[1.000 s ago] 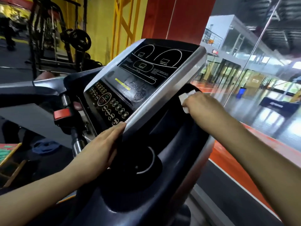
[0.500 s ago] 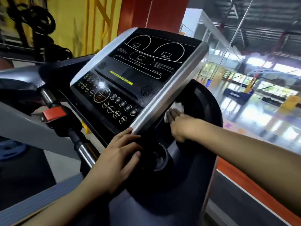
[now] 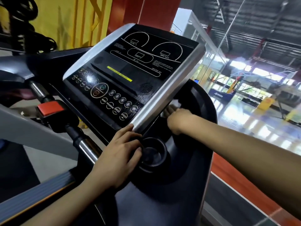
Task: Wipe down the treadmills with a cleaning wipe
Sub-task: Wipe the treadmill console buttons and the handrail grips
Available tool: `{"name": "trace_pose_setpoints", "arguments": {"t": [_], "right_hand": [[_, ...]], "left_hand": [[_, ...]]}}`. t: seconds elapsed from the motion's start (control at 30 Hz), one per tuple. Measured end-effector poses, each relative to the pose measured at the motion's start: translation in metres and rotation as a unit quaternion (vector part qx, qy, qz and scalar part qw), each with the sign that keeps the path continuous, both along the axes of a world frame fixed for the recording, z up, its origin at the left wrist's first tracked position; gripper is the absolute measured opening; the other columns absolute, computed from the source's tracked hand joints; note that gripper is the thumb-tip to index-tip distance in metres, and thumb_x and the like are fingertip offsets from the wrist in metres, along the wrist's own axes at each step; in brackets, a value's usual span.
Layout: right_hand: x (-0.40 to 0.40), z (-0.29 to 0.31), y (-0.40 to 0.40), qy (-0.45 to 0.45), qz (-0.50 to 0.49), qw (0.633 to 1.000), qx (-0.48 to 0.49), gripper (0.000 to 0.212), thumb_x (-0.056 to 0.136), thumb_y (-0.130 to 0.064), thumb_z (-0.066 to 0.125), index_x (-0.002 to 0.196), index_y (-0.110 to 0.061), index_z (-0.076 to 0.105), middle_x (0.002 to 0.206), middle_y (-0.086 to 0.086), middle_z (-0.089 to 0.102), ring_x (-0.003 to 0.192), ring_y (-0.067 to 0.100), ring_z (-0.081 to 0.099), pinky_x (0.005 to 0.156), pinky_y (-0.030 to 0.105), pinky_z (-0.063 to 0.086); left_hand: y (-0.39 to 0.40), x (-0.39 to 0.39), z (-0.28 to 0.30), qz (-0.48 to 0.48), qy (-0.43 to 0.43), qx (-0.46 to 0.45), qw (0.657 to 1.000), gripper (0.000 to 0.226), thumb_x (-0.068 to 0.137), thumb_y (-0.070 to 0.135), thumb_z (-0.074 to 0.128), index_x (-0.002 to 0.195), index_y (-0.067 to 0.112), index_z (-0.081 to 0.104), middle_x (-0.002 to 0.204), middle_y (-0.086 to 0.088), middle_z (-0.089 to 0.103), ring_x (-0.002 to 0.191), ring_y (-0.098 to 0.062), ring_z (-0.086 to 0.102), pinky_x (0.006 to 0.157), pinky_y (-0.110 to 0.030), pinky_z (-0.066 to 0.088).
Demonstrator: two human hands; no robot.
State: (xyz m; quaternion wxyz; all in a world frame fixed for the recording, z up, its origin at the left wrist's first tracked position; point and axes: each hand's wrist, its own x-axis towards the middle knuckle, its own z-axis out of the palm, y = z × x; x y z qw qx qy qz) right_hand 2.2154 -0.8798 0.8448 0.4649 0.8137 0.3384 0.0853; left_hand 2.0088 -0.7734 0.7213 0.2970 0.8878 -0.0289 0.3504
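Judging from the wet streaks on the console (image 3: 128, 74), its face is likely done — the tray (image 3: 192, 144) beneath is left. The wipe (image 3: 176, 104) is gripped by the right hand (image 3: 176, 118) under the console's edge; the console's corner is touched by the left hand's (image 3: 120, 150) loosely spread fingers, nothing held.

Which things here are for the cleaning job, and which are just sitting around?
For the job:
white wipe, held by the right hand
treadmill console, steadied at its lower corner by the left hand
black side tray, being wiped

Just around:
red safety clip
cup holder
weight rack
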Motion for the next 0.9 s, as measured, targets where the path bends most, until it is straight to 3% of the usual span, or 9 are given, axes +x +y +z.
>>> {"name": "trace_pose_setpoints", "arguments": {"t": [0.07, 0.13, 0.3, 0.47, 0.5, 0.6, 0.7, 0.8, 0.9], "right_hand": [[-0.02, -0.017, 0.002, 0.108, -0.009, 0.994, -0.017, 0.068, 0.096, -0.018, 0.06, 0.155, -0.005, 0.029, 0.164, 0.012, 0.025, 0.149, 0.029, 0.028, 0.115, 0.034, 0.033], [-0.034, -0.015, -0.002, 0.163, 0.001, 0.986, -0.022, 0.058, 0.094, -0.009, 0.063, 0.148, -0.008, 0.04, 0.151, 0.009, 0.045, 0.137, 0.026, 0.045, 0.099, 0.017, 0.034], [-0.04, -0.007, 0.004, 0.144, 0.069, 0.987, 0.01, 0.046, 0.101, -0.015, 0.054, 0.145, -0.022, 0.046, 0.151, 0.001, 0.046, 0.138, 0.024, 0.046, 0.104, 0.03, 0.041], [-0.037, -0.006, -0.008, 0.29, 0.097, 0.949, 0.082, 0.049, 0.093, 0.003, 0.053, 0.139, -0.014, 0.055, 0.133, -0.012, 0.048, 0.12, 0.007, 0.046, 0.093, -0.005, 0.026], [-0.035, -0.007, -0.01, 0.305, 0.107, 0.942, 0.086, 0.049, 0.093, 0.003, 0.053, 0.139, -0.012, 0.054, 0.134, -0.011, 0.046, 0.12, 0.007, 0.045, 0.096, -0.003, 0.026], [-0.031, -0.008, -0.007, 0.287, 0.062, 0.955, 0.033, 0.05, 0.097, -0.008, 0.054, 0.145, -0.018, 0.047, 0.149, 0.005, 0.043, 0.133, 0.024, 0.046, 0.112, 0.025, 0.032], [-0.023, 0.02, -0.009, 0.152, 0.018, 0.988, 0.006, 0.04, 0.107, -0.028, 0.041, 0.146, -0.022, 0.048, 0.149, 0.006, 0.048, 0.134, 0.027, 0.048, 0.106, 0.031, 0.038], [-0.016, 0.038, -0.015, -0.072, -0.001, 0.997, 0.023, 0.04, 0.107, -0.02, 0.038, 0.145, -0.018, 0.05, 0.15, 0.01, 0.045, 0.138, 0.032, 0.043, 0.107, 0.041, 0.039], [-0.013, 0.01, -0.002, -0.104, 0.004, 0.995, 0.008, 0.036, 0.105, -0.015, 0.042, 0.136, -0.014, 0.06, 0.14, 0.008, 0.056, 0.131, 0.029, 0.049, 0.102, 0.037, 0.041]], "left_hand": [[0.0, 0.0, 0.001, -0.001, 0.002, -0.005, 1.0, 0.05, 0.096, 0.05, 0.03, 0.097, 0.027, 0.074, 0.131, 0.015, 0.059, 0.15, -0.005, 0.019, 0.113, -0.003, 0.006], [0.0, 0.0, 0.001, -0.004, -0.001, -0.01, 1.0, 0.05, 0.095, 0.05, 0.03, 0.095, 0.026, 0.074, 0.128, 0.014, 0.06, 0.15, -0.009, 0.022, 0.114, -0.005, 0.007], [-0.003, -0.001, 0.001, -0.001, 0.003, -0.024, 1.0, 0.052, 0.092, 0.052, 0.028, 0.092, 0.026, 0.073, 0.125, 0.016, 0.061, 0.15, -0.01, 0.024, 0.114, -0.007, 0.01], [-0.003, -0.002, 0.002, -0.008, -0.003, -0.022, 1.0, 0.048, 0.092, 0.049, 0.031, 0.088, 0.026, 0.074, 0.119, 0.014, 0.065, 0.148, -0.014, 0.028, 0.111, -0.001, 0.005], [-0.003, -0.002, 0.002, -0.01, -0.006, -0.02, 1.0, 0.047, 0.092, 0.048, 0.032, 0.088, 0.026, 0.073, 0.118, 0.014, 0.065, 0.147, -0.014, 0.028, 0.112, -0.002, 0.005], [-0.003, -0.002, 0.001, -0.012, -0.008, -0.019, 1.0, 0.047, 0.092, 0.048, 0.032, 0.087, 0.025, 0.073, 0.114, 0.014, 0.066, 0.147, -0.014, 0.028, 0.112, -0.003, 0.006], [-0.002, 0.0, -0.001, -0.011, -0.007, -0.026, 1.0, 0.046, 0.093, 0.049, 0.032, 0.086, 0.026, 0.072, 0.111, 0.014, 0.065, 0.148, -0.012, 0.028, 0.113, -0.005, 0.009], [-0.002, 0.0, -0.003, -0.01, -0.008, -0.037, 0.999, 0.045, 0.093, 0.05, 0.032, 0.086, 0.027, 0.07, 0.111, 0.017, 0.064, 0.147, -0.009, 0.026, 0.112, -0.004, 0.01], [-0.002, -0.001, -0.003, -0.011, -0.008, -0.04, 0.999, 0.045, 0.093, 0.051, 0.032, 0.086, 0.028, 0.07, 0.111, 0.017, 0.064, 0.147, -0.007, 0.026, 0.112, -0.005, 0.013]]}}
